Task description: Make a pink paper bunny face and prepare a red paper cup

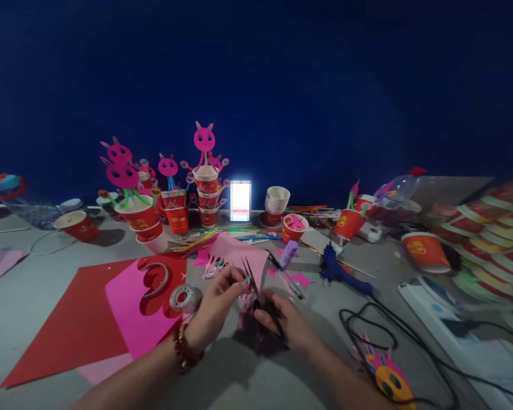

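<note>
My right hand [280, 319] is closed round the handles of black scissors [255, 285], whose narrow blades point up and away, slightly parted. Just left of the blades, my left hand [224, 293] pinches a small piece with a teal-green spot [247, 281]; its outline is too small to tell. Bracelets circle my left wrist. Small pink scraps lie below the fingertips, partly hidden. A roll of clear tape [183, 298] rests left of my left hand, and pale pink paper [239, 253] lies beyond both hands.
Red paper [81, 313] and magenta paper [132, 313] spread at left. Pink figures stand in red cups [207, 182] at the back. A blue glue gun [342, 270], its looping cable, a power strip [431, 319] and stacked cups [491, 245] occupy the right.
</note>
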Tool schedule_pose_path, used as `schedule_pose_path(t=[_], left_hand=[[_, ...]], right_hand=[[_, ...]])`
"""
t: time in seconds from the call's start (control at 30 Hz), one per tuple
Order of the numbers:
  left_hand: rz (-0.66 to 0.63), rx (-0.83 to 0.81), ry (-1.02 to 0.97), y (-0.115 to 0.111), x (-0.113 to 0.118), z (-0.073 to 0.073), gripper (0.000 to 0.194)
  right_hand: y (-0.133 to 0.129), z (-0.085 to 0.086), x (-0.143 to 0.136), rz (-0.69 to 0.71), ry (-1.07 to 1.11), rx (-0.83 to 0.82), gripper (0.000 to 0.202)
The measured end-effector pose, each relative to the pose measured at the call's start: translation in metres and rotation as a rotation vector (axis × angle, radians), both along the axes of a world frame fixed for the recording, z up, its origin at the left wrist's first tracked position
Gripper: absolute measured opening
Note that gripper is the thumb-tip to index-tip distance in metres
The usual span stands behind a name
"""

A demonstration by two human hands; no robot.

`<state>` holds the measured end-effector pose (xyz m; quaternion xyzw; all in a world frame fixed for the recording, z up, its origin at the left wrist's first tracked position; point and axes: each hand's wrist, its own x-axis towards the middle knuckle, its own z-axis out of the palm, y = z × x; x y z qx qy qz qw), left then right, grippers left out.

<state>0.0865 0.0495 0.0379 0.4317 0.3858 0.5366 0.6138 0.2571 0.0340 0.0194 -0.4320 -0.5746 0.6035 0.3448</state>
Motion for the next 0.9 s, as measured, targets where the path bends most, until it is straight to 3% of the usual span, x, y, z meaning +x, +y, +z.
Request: schedule_pose_path(t=[0.43, 0.73, 0.9], left_hand=[[0.015, 0.022, -0.024, -0.001, 0.003, -0.002, 0.014], [0.035, 0.028, -0.027, -0.001, 0.004, -0.004, 0.015], [0.028, 0.031, -0.029, 0.0, 0.003, -0.004, 0.014]], right_hand=[[0.002, -0.002, -0.001, -0.025, -0.073, 0.007, 0.057], [-0.001, -0.012, -0.001, -0.021, -0.015, -0.071, 0.06], [-0.001, -0.008, -0.002, -0.011, 0.013, -0.128, 0.062]])
